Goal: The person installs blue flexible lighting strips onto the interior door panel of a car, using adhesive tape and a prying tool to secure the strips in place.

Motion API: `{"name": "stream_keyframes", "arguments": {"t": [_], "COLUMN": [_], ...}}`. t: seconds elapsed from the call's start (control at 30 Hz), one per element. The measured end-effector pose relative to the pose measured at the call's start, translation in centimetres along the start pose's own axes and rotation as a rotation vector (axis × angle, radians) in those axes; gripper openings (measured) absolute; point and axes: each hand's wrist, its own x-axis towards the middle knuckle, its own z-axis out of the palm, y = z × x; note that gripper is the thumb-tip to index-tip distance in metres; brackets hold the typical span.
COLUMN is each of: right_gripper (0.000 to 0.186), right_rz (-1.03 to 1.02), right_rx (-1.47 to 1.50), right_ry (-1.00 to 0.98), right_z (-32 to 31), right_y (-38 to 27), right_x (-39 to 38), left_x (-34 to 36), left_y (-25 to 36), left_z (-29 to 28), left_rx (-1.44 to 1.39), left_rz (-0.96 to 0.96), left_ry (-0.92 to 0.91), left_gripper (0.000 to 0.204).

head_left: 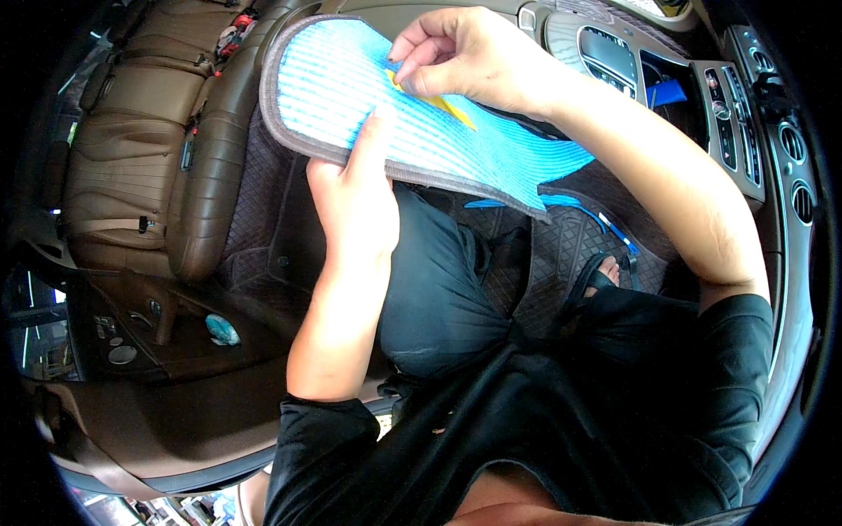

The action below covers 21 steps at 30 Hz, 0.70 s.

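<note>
A floor-mat-like panel (320, 74) with a ribbed, bright blue face and a dark bound edge is held up in front of me. My left hand (360, 193) grips its near edge, with the thumb on the blue face and the fingers hidden beneath. Over the panel's upper middle, my right hand (474, 61) is closed in a pinch on a narrow yellow strip (452, 111). One end of that strip is between the thumb and fingertips, and the rest runs down to the right across the blue face.
Brown leather seats (132, 131) fill the left side of this car interior. To the right is the centre console (605, 57), with a blue object (667, 92) in it. Blue strips (570, 203) lie on the dark quilted floor near my sandalled foot (603, 273). A crumpled teal item (222, 330) rests by the door panel.
</note>
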Motion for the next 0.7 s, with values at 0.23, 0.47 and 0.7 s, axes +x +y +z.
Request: {"name": "stream_keyframes", "arguments": {"t": [0.23,0.47,0.7], "right_gripper": [0.022,0.021,0.027], "right_rz": [-0.130,-0.327,-0.225], "right_rx": [-0.304,-0.581,-0.516], "right_ry": [0.066,-0.012,-0.072], "right_z": [0.6,0.3,-0.4], "right_y": [-1.2,-2.2,-3.3], "right_x": [-0.2,-0.4,-0.6], "left_x": [-0.1,-0.7,-0.9], "left_y": [-0.1,0.3,0.4], "left_z": [-0.3,-0.3,-0.2], "left_rx": [0.065,0.103,0.095], "left_rz": [0.036,0.051,0.074], "left_ry": [-0.015,-0.028,-0.039], "left_gripper": [0.041,0.042,0.044]}}
